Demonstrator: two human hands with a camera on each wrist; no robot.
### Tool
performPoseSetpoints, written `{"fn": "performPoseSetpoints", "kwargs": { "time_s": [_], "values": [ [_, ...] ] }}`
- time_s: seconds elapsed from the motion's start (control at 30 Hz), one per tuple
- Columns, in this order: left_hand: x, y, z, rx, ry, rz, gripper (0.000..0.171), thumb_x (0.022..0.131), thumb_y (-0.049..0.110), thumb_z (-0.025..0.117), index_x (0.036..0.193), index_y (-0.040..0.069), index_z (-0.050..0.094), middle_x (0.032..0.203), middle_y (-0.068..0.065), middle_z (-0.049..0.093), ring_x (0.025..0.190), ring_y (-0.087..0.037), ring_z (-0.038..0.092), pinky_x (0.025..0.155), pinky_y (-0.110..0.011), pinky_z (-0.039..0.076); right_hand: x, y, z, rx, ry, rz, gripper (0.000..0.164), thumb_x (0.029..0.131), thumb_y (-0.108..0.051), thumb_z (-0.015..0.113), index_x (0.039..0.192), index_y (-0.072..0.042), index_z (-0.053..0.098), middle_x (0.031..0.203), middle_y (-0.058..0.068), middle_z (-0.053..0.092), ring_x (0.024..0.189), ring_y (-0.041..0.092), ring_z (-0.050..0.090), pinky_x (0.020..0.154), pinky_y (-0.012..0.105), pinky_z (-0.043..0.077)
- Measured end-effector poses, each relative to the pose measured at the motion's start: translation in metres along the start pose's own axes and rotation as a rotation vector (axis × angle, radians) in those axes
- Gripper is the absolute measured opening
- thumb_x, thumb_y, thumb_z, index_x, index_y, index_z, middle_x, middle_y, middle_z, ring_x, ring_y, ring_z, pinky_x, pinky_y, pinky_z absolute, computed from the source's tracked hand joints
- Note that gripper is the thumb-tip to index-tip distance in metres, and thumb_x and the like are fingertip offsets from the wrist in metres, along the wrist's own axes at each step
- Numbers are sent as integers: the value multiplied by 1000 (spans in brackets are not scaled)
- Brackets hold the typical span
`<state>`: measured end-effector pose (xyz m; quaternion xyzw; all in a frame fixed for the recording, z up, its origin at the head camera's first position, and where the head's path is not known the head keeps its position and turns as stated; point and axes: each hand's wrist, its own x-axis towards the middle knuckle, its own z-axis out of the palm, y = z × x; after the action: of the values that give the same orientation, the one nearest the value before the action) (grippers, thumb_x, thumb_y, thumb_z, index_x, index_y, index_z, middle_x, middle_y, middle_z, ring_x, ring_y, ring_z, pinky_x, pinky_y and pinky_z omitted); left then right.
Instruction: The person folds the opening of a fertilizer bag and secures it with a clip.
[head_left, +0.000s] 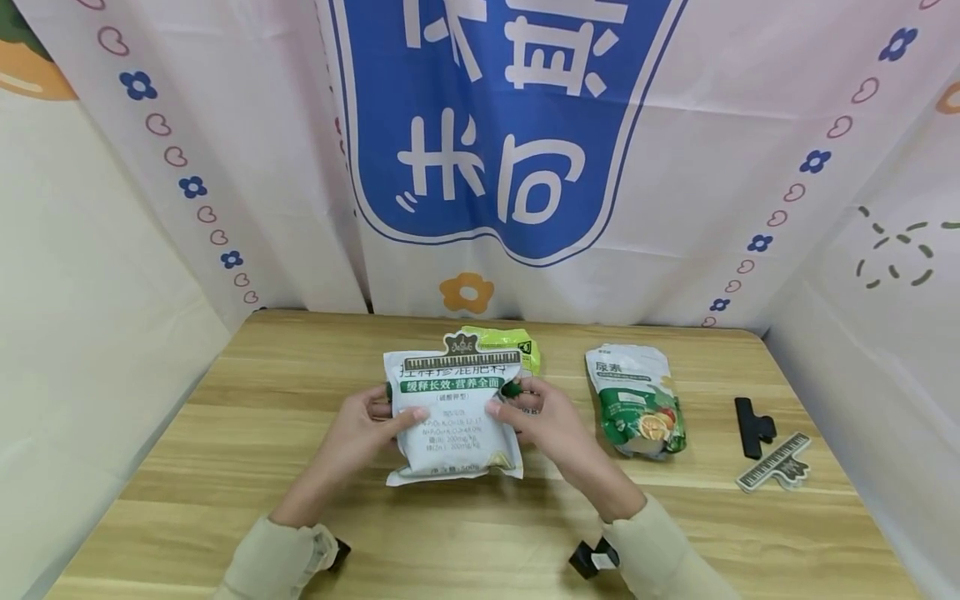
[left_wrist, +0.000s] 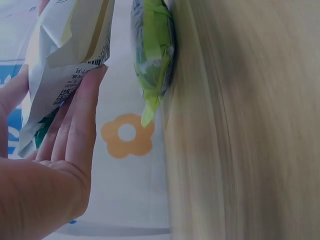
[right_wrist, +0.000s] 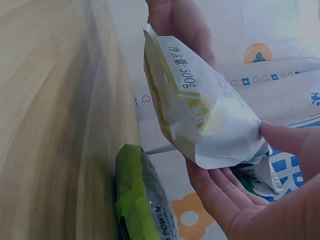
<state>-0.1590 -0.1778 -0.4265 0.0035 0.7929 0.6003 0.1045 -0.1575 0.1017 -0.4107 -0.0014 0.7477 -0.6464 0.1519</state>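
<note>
A white fertilizer bag (head_left: 453,425) with green and black print is held up by both hands, raised off the table. Across its folded top sits a clip with a piano-keyboard pattern (head_left: 461,361). My left hand (head_left: 358,437) grips the bag's left side, thumb on the front and fingers behind. On the other side my right hand (head_left: 557,427) holds it the same way. The right wrist view shows the lower end of the bag (right_wrist: 185,95) with "500g" printed on it. The clip is out of sight in both wrist views.
Behind the held bag lies a lime-green bag (head_left: 525,346), partly hidden. To the right lies a white and green bag with fruit pictures (head_left: 637,404). Further right are a black clip (head_left: 752,427) and another piano-keyboard clip (head_left: 780,463). A printed cloth backs the wooden table (head_left: 247,417).
</note>
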Motion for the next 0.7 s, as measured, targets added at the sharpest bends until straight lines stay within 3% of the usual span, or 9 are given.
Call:
{"fn": "performPoseSetpoints", "kwargs": {
  "time_s": [0.13, 0.43, 0.7],
  "values": [
    [4, 0, -8, -18, 17, -9, 51, 95, 28, 80, 133, -1, 63, 110, -17, 80, 87, -20, 79, 74, -37, 65, 7, -5, 7, 9, 15, 2, 64, 95, -28, 80, 148, -4, 53, 127, 17, 73, 99, 21, 75, 84, 39, 64],
    [13, -4, -27, -2, 81, -83, 68, 95, 35, 80, 146, -1, 54, 108, -10, 80, 83, -14, 76, 73, -33, 63, 27, -11, 26, 38, -61, 21, 75, 100, -31, 73, 159, 0, 39, 131, 17, 73, 105, 22, 76, 87, 39, 63],
    [23, -13, -44, -10, 105, -115, 67, 97, 37, 77, 147, 0, 52, 98, 0, 81, 76, -11, 74, 69, -31, 62, 42, -13, 40, 117, -129, 34, 63, 103, -28, 68, 155, 0, 44, 122, 17, 77, 103, 25, 78, 91, 43, 64]
  ]
}}
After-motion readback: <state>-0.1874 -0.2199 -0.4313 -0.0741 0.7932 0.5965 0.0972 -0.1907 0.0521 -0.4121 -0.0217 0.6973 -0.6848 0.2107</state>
